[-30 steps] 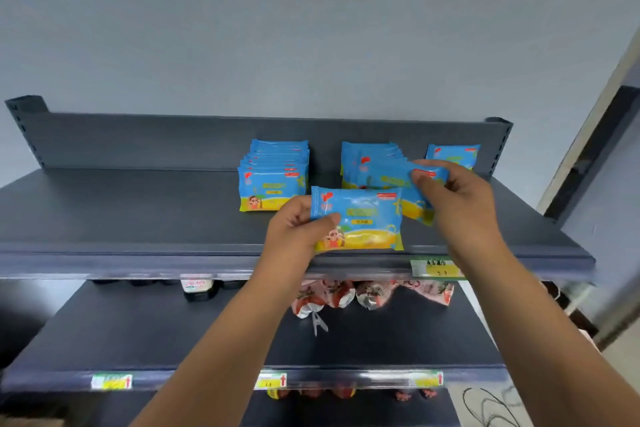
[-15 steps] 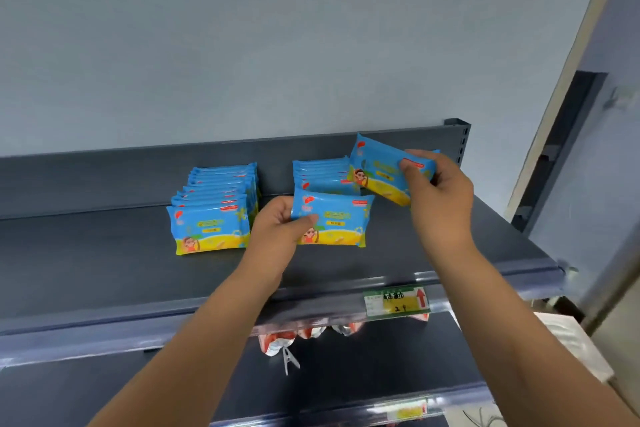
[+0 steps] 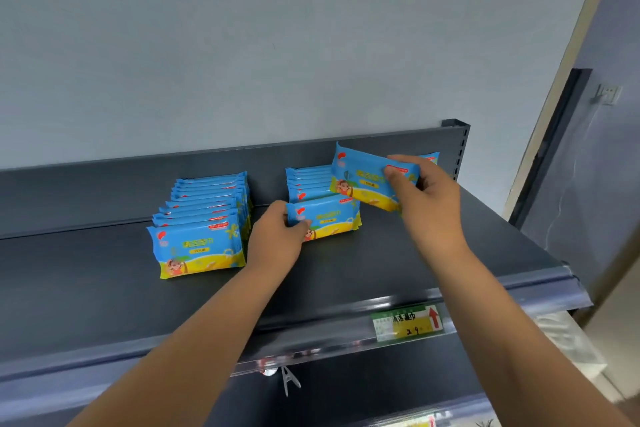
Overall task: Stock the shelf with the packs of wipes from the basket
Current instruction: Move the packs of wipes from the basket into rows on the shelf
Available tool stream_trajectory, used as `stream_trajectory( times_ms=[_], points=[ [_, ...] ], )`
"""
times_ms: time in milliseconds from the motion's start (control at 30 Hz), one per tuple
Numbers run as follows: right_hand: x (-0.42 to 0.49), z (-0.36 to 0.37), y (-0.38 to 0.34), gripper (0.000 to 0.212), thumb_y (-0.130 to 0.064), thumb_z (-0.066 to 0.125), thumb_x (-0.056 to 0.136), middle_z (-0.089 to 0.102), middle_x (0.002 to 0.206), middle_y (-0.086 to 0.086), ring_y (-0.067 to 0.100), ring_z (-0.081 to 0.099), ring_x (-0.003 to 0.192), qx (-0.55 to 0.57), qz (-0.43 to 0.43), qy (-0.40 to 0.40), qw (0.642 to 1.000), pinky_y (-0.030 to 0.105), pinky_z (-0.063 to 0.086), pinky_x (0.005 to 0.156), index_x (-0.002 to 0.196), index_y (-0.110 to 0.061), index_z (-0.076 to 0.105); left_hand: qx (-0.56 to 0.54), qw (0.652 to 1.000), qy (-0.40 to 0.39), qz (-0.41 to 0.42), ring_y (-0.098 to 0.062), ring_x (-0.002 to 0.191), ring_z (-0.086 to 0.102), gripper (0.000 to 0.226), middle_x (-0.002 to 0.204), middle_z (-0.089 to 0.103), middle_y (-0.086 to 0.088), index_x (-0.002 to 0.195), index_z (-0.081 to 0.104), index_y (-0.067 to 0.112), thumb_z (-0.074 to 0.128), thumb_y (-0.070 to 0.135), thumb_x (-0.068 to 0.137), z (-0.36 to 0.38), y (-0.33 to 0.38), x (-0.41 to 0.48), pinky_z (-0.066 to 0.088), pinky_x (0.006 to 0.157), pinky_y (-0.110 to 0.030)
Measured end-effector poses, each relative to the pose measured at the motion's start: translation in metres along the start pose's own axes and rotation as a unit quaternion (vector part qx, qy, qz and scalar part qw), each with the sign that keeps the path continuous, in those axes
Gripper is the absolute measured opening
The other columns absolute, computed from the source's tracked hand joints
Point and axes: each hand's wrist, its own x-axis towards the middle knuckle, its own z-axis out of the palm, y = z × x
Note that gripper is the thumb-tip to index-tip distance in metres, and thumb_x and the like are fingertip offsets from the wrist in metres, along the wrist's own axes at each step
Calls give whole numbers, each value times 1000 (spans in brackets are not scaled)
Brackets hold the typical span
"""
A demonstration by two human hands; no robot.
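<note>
Blue packs fill two rows mid-frame on the shelf (image 3: 346, 274). Left hand (image 3: 277, 239) pinches a pack (image 3: 325, 220) fronting the second row; right hand (image 3: 424, 196) grips another pack (image 3: 367, 180) aloft, right of centre. Next, I'd judge: set it upright alongside.

Looks like a small shop. Dark metal display shelf (image 3: 381, 274) with a price tag (image 3: 408, 322) clipped into its front rail, just below the hands. Rows of identical blue-and-yellow wipes packs (image 3: 204, 218) stand lined up left of the grip, with another shelf level underneath.
</note>
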Motion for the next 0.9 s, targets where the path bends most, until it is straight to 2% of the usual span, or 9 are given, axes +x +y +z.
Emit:
stream_trajectory(
  times_ms=[167, 267, 333, 400, 467, 533, 633, 767, 900],
  points=[
    [-1, 5, 7, 15, -19, 72, 94, 70, 102, 24, 28, 66, 85, 22, 7, -67, 998, 55, 58, 82, 104, -29, 78, 23, 999, 3, -26, -14, 86, 59, 21, 90, 61, 8, 100, 57, 15, 73, 27, 92, 3, -1, 8, 41, 61, -27],
    [2, 7, 15, 16, -20, 74, 93, 67, 105, 32, 25, 62, 83, -2, 15, -115, 993, 46, 56, 78, 106, -27, 78, 15, 999, -3, -29, -15, 92, 61, 22, 98, 64, 3, 102, 58, 14, 76, 22, 90, 5, -3, 10, 44, 63, -25],
    [4, 10, 21, 17, -11, 73, 93, 74, 102, 21, 18, 67, 85, -6, 29, -138, 990, 37, 56, 82, 108, -18, 77, -2, 999, -1, -44, -14, 93, 62, 24, 100, 65, 3, 102, 60, 15, 78, 21, 88, 5, -5, 13, 46, 66, -24],
    [6, 13, 27, 17, -6, 72, 93, 78, 101, 8, 15, 73, 92, -17, 41, -156, 987, 33, 60, 86, 107, -15, 76, -38, 996, -2, -78, -16, 95, 65, 24, 102, 67, 1, 102, 62, 17, 79, 20, 86, 3, -6, 16, 55, 75, -33],
    [8, 14, 36, 15, -11, 74, 93, 78, 103, -1, 12, 75, 95, -55, 44, -159, 985, 34, 61, 88, 104, -20, 77, -70, 992, -10, -109, -22, 98, 68, 19, 102, 69, -3, 97, 64, 21, 77, 18, 84, 0, -6, 19, 59, 86, -46],
    [10, 14, 44, 13, -21, 76, 92, 75, 104, -7, 7, 72, 94, -135, 23, -156, 978, 33, 61, 87, 103, -27, 76, -67, 991, -27, -112, -25, 97, 69, 17, 100, 69, -5, 95, 65, 22, 74, 15, 83, -5, -2, 19, 60, 88, -51],
    [13, 13, 53, 21, -39, 77, 89, 65, 101, -4, 8, 62, 90, -288, -44, -142, 946, 30, 54, 81, 108, -29, 75, -70, 987, -72, -127, -25, 94, 68, 28, 101, 66, -6, 106, 60, 18, 75, 11, 83, -10, 6, 17, 61, 87, -51],
    [14, 18, 54, 26, -44, 76, 89, 66, 102, -2, 11, 61, 89, -315, -61, -131, 938, 34, 55, 81, 109, -28, 72, -84, 985, -94, -119, -18, 93, 66, 47, 105, 62, -2, 112, 53, 18, 86, 14, 78, -8, 9, 10, 61, 87, -48],
    [17, 24, 56, 29, -44, 74, 91, 67, 99, -6, 9, 63, 85, -339, -38, -134, 930, 33, 57, 74, 109, -23, 66, -96, 987, -70, -104, -18, 99, 68, 46, 109, 67, -1, 108, 54, 20, 88, 18, 76, -2, 4, 7, 60, 88, -48]
  ],
)
